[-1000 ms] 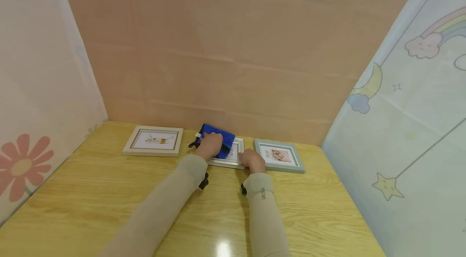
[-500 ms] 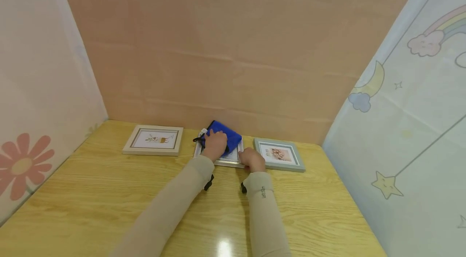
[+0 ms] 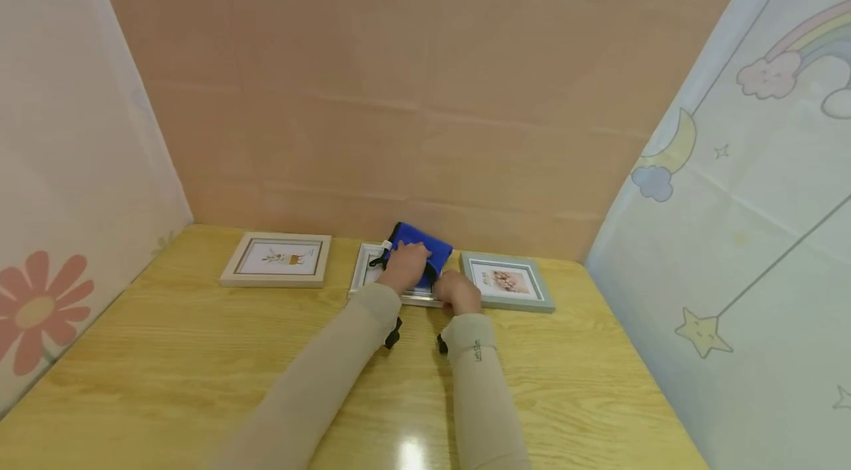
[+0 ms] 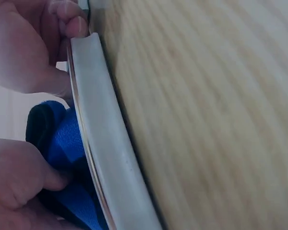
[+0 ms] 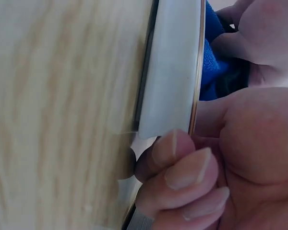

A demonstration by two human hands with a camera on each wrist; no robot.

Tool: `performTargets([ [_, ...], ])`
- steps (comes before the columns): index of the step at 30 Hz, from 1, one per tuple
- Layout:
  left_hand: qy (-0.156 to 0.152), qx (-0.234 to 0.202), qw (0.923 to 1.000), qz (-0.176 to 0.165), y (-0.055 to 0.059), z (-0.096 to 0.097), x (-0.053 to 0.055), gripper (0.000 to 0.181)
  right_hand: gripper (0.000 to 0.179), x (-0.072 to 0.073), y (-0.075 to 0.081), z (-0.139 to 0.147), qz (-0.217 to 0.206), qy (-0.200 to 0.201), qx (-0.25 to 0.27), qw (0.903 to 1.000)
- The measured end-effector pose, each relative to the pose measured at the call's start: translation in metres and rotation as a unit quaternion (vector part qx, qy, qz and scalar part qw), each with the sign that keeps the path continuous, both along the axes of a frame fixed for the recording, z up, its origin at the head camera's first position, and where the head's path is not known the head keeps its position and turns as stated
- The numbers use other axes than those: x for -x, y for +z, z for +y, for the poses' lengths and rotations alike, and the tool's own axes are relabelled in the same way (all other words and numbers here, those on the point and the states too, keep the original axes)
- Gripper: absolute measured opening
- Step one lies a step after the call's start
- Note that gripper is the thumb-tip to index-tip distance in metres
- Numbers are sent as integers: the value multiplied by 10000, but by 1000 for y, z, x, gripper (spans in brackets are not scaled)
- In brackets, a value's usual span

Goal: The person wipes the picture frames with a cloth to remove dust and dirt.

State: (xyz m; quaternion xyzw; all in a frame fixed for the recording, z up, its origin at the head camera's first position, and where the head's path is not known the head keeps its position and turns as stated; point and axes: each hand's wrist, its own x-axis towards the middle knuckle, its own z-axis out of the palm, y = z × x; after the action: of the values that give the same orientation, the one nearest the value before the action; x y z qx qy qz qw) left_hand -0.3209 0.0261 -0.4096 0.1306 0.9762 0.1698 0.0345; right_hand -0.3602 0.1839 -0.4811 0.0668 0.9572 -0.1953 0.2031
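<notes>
A silver picture frame [image 3: 362,270] lies flat at the back of the table, between two others. Over its glass my left hand [image 3: 405,267] holds a folded blue cloth [image 3: 435,248] with black edging, a white tag and a black loop. The left wrist view has the thumb on the cloth [image 4: 65,143], just behind the frame's pale side edge [image 4: 110,139]. My right hand [image 3: 459,293] grips the frame's right front corner, its curled fingers [image 5: 182,177] at the side and the thumb over the top. Much of the picture is hidden under the cloth and left hand.
A cream picture frame [image 3: 275,260] with a plant print lies to the left. Close on the right is a grey-blue picture frame [image 3: 508,281]. A tan backdrop [image 3: 399,86] rises behind the wooden table [image 3: 166,366]; a patterned wall panel [image 3: 751,233] borders the right.
My left hand has slid the blue cloth rightward across the silver picture frame, exposing its left part. The right hand keeps its grip at the corner. The view has shifted slightly.
</notes>
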Motion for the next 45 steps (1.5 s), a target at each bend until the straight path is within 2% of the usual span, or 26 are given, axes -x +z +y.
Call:
performTargets([
  [3, 415, 142, 9989, -141, 1, 2, 3, 40, 35, -1, -2, 0, 48, 17, 37, 10000],
  [7, 916, 348, 9945, -361, 8, -10, 6, 44, 48, 1, -5, 2, 83, -43, 152, 9998],
  [11, 1061, 440, 9932, -191, 10, -25, 2, 42, 51, -4, 4, 0, 10, -134, 198, 9997],
  [13, 990, 432, 9941, -34, 9, -30, -4, 36, 50, -8, 9, -2, 38, -143, 162, 9998],
  [16, 829, 367, 9957, 183, 7, -35, -17, 30, 50, -9, 7, -1, 43, -138, 124, 9998],
  [21, 695, 351, 9967, 220, 10, -43, -42, 34, 50, -2, -3, 2, 87, -65, 229, 9997],
  [25, 543, 228, 9981, 188, 17, -51, -59, 41, 50, -4, 0, 3, 135, 29, 395, 9991],
  [28, 384, 91, 9987, 327, 26, -59, -68, 41, 48, -14, 12, -1, 150, 126, 474, 9987],
  [32, 216, -41, 9975, 671, 41, -69, -76, 43, 51, -34, 40, -5, 161, 250, 680, 9972],
  [34, 163, -17, 9971, 740, 49, -72, -83, 44, 51, -43, 49, -6, 208, 307, 772, 9963],
  [37, 33, 110, 9979, 634, 56, -74, -97, 40, 50, -57, 64, -9, 222, 291, 839, 9958],
  [40, -220, 305, 9982, 467, 60, -71, -115, 31, 51, -60, 65, -6, 276, 332, 835, 9956],
  [45, -578, 514, 9969, 154, 61, -56, -138, 20, 52, -61, 64, -2, 385, 417, 881, 9945],
])
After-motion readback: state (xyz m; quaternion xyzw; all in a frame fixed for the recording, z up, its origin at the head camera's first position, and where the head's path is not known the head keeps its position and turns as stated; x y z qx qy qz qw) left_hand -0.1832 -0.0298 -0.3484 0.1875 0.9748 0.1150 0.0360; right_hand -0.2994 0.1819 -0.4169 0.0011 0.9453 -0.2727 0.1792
